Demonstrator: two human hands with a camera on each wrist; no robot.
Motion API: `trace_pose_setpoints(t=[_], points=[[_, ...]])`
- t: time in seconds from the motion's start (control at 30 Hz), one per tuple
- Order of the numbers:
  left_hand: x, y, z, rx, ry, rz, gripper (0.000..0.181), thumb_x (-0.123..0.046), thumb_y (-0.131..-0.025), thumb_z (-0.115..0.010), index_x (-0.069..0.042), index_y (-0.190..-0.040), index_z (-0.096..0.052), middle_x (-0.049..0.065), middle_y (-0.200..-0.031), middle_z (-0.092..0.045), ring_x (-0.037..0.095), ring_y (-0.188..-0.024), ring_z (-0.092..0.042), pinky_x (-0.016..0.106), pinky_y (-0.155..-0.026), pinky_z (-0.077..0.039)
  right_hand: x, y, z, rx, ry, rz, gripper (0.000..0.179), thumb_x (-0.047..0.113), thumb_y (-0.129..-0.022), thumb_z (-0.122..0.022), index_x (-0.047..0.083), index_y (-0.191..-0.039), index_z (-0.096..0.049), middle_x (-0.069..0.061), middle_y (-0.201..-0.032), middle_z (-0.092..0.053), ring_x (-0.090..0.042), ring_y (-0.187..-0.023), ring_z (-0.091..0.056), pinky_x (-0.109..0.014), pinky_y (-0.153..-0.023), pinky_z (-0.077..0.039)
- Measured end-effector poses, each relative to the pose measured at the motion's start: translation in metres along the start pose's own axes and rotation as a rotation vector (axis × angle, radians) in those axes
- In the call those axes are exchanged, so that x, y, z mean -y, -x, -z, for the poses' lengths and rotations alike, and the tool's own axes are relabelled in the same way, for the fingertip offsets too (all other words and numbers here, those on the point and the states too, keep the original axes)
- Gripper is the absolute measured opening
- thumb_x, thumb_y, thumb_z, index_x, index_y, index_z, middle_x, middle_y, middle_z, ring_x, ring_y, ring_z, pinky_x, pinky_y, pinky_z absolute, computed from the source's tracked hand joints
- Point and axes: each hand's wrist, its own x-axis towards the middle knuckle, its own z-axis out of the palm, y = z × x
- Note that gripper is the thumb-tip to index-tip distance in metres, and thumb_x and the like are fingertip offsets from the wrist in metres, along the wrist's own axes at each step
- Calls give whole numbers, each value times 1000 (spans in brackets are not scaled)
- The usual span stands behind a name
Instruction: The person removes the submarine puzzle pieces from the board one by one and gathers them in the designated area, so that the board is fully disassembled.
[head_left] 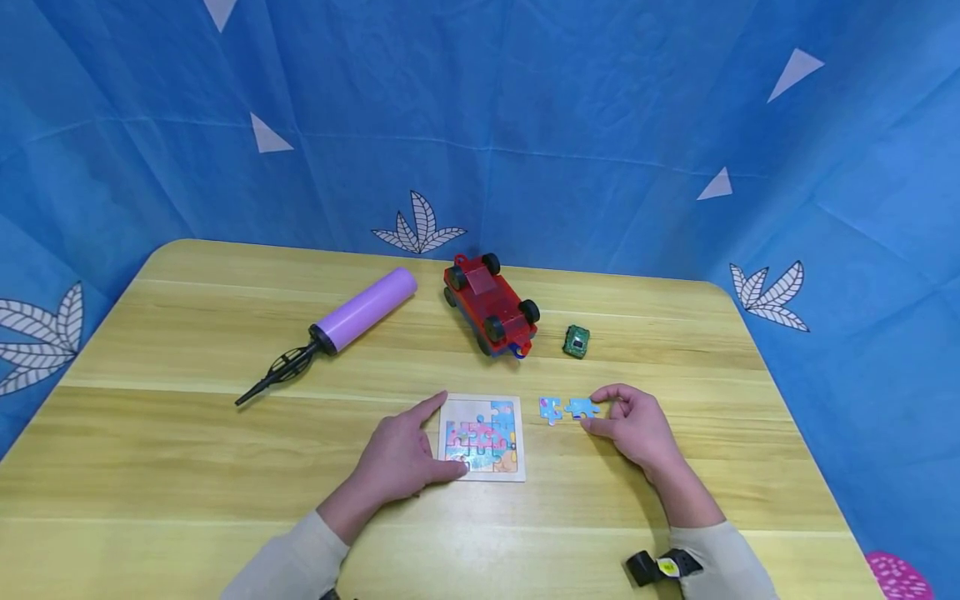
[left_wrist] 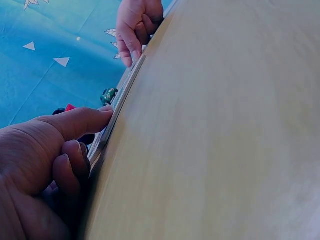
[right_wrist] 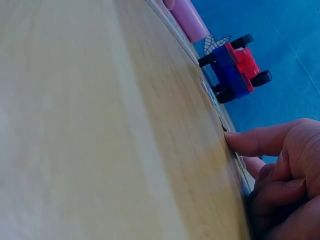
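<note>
A square jigsaw puzzle in a pale wooden tray (head_left: 521, 450) lies flat on the table, with several joined pink and blue pieces and a bare patch at its upper left. My left hand (head_left: 397, 458) holds the tray's left side, index finger at the top left corner and thumb (left_wrist: 95, 120) over the bottom edge. To the right of the tray, my right hand (head_left: 633, 425) pinches a blue puzzle piece (head_left: 579, 408) between thumb and index finger, at the table surface. Just left of it lies another blue puzzle piece (head_left: 551, 409) with a pink patch.
Behind the tray, a red and blue toy car (head_left: 491, 304) lies wheels up. A small green toy car (head_left: 576, 342) stands to its right. At the back left lies a purple balloon pump (head_left: 367, 308) with a black nozzle. A blue patterned cloth (head_left: 525, 125) hangs behind the table.
</note>
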Motion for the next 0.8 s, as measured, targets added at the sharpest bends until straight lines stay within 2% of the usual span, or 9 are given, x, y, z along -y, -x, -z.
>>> trace_pose_setpoints(t=[0.33,0.53,0.8], points=[[1,0,0,-2,-6,14,104,-35,-68,-93,-15,-155,-39,0,-54,-55,13,-41,-45,30,-42,-37,-1,0,-1,11,-41,2,42,5,-75,-86,1,-112,-67,2,-60,-36,-12,-53,-34,-29,-58,-37],[1,0,0,-5,-15,12,104,-35,-68,-93,-15,-155,-40,0,-54,-55,13,-41,-46,30,-42,-38,3,5,-9,40,-132,53,46,3,-76,-86,1,-117,-65,1,-60,-33,-11,-52,-29,-28,-56,-34],[1,-1,-1,-5,-10,7,103,-35,-68,-93,-15,-155,-40,0,-54,-55,13,-42,-46,31,-43,-38,22,11,-28,91,-113,126,45,7,-78,-86,4,-119,-65,1,-59,-34,-11,-49,-30,-26,-53,-31]])
